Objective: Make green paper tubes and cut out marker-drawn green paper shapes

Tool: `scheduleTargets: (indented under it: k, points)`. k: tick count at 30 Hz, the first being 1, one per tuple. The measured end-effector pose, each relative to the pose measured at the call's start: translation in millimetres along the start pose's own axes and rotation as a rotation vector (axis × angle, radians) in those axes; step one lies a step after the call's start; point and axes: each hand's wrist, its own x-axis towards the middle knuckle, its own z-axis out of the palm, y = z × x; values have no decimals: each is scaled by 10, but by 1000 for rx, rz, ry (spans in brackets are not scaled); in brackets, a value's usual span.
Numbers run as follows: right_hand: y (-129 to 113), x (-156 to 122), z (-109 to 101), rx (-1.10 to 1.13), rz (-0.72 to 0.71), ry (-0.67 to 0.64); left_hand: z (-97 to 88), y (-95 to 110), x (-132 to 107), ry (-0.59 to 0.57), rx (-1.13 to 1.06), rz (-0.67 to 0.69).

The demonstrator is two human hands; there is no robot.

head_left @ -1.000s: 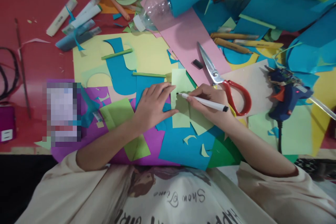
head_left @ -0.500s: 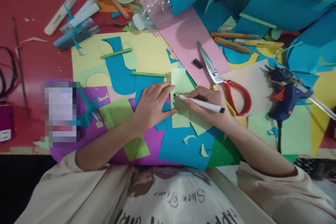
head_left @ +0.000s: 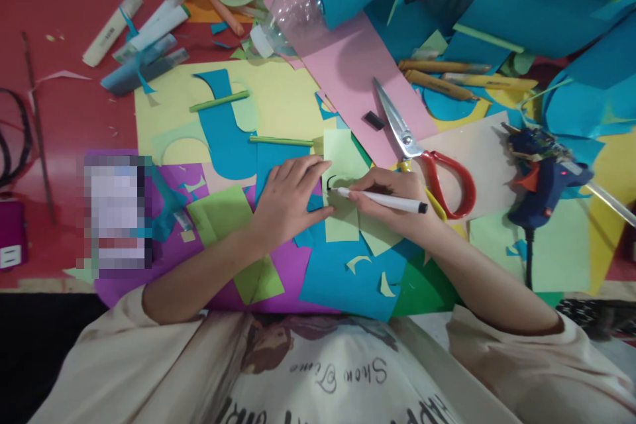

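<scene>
My right hand (head_left: 392,199) pinches a white marker (head_left: 387,200) with a black end, its tip touching a pale green paper strip (head_left: 342,228). A short curved black line (head_left: 330,180) shows on that strip, just above the tip. My left hand (head_left: 291,199) lies flat with fingers spread, at the strip's left edge, over blue paper. A small black cap (head_left: 374,120) rests on pink paper (head_left: 348,59) above my right hand. Red-handled scissors (head_left: 407,140) lie open close to my right hand, blades pointing away from me.
A blue glue gun (head_left: 539,185) lies at the right, its cord running toward me. Several markers (head_left: 112,30) sit at upper left, brown and yellow ones (head_left: 442,83) at upper right. Plastic bottles (head_left: 293,3) and blue paper stand at the back. A blurred-out phone (head_left: 116,212) lies left.
The marker tip has moved slightly toward me, and the black line on the pale green strip has grown from a small mark into a curve. My left hand stays in place.
</scene>
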Motion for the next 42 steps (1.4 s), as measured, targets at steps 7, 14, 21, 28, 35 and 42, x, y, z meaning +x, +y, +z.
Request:
scheduleTargets:
  k: [7, 14, 21, 28, 35, 42]
  points:
    - [-2, 10, 1, 10, 30, -3, 7, -12, -7, 0, -17, -5]
    - [3, 18, 2, 6, 33, 15, 13, -16, -1, 8, -2, 4]
    - [-26, 24, -16, 6, 29, 59, 15, -16, -11, -15, -26, -10]
    - [-69, 36, -41, 40, 47, 176, -5, -3, -2, -30, -11, -18]
    - [-11, 19, -30, -11, -10, 253, -22, 11, 3, -56, 4, -30]
    - [29, 25, -18, -3, -4, 264, -21, 8, 5, -53, -17, -29]
